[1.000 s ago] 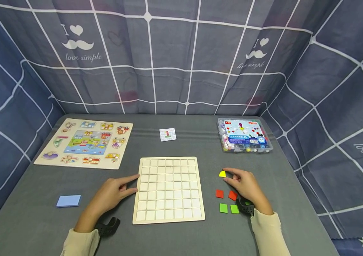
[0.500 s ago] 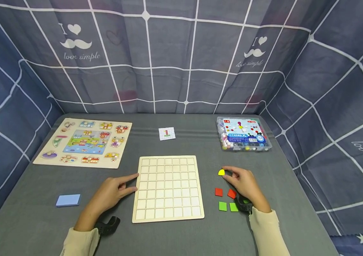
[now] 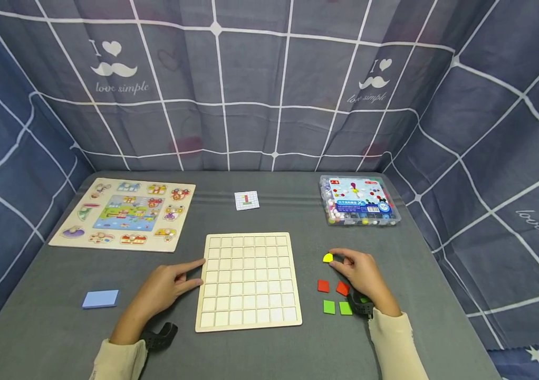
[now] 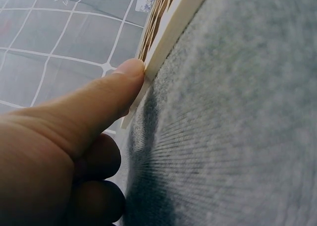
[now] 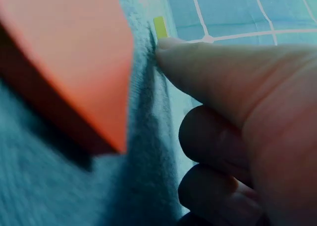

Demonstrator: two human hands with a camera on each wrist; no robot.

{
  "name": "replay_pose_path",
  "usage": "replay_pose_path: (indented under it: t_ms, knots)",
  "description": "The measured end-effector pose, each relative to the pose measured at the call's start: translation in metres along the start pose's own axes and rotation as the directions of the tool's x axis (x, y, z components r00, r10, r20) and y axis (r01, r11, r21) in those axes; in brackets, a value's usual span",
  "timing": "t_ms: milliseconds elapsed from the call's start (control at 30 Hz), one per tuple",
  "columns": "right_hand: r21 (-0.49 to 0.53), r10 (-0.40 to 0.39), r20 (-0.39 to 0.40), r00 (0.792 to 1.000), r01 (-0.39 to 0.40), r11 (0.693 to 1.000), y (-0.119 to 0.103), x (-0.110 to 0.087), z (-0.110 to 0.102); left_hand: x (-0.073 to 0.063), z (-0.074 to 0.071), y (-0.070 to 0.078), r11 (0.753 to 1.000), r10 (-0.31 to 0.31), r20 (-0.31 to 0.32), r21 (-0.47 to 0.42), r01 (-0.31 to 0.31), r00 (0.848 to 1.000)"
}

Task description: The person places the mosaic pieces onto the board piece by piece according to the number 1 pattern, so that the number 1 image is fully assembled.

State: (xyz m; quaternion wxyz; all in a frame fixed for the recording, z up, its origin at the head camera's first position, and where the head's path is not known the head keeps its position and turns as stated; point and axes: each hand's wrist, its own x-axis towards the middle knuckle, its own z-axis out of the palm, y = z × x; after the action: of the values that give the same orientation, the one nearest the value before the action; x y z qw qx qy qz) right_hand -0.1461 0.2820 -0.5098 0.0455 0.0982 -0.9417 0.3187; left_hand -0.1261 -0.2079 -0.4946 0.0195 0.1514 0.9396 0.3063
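Note:
A wooden grid board [image 3: 249, 282] lies flat on the grey table. Along its left edge, my left hand [image 3: 161, 287] touches it with the extended index finger and thumb; the left wrist view shows the thumb [image 4: 131, 67] against the board's side. To the right of the board, my right hand [image 3: 363, 270] pinches a small yellow round-edged piece [image 3: 328, 258] between thumb and index finger, at the table surface. Nearer the wrist lie two red squares [image 3: 323, 285] and several green squares [image 3: 329, 307], one partly hidden by the wrist strap. One red piece [image 5: 74, 72] looms large in the right wrist view.
A picture puzzle board [image 3: 124, 214] lies at the back left, and a blue rectangular block [image 3: 100, 299] in front of it. Behind the grid board is a small pattern card [image 3: 247, 200]. A clear plastic box [image 3: 359, 200] of coloured beads sits at the back right.
The yellow piece has turned slightly between my right fingers. Both hands stay in nearly the same places; the head view has shifted a little.

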Motion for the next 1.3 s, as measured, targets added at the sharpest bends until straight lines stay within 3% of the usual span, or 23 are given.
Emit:
replay_pose_path:
  t_ms: [267,567,867,1300]
  knots:
    - [0.021,-0.041,-0.054,0.998,0.042,0.999,0.001,-0.003,-0.001,0.002,-0.001,0.001,1.000,-0.005,0.011,0.002,0.005,1.000]
    - [0.008,-0.068,-0.050,0.996,0.068,0.998,-0.014,0.001,-0.003,-0.002,-0.003,0.001,1.000,-0.015,0.007,-0.002,0.015,1.000]
    - [0.063,-0.124,0.019,0.992,0.122,0.991,-0.036,0.008,-0.003,-0.001,-0.003,0.001,1.000,-0.004,0.000,0.002,0.004,1.000]
    - [0.081,-0.183,0.102,0.978,0.175,0.981,-0.066,0.029,0.001,-0.003,0.001,0.003,0.999,-0.042,0.009,-0.017,0.042,0.999]
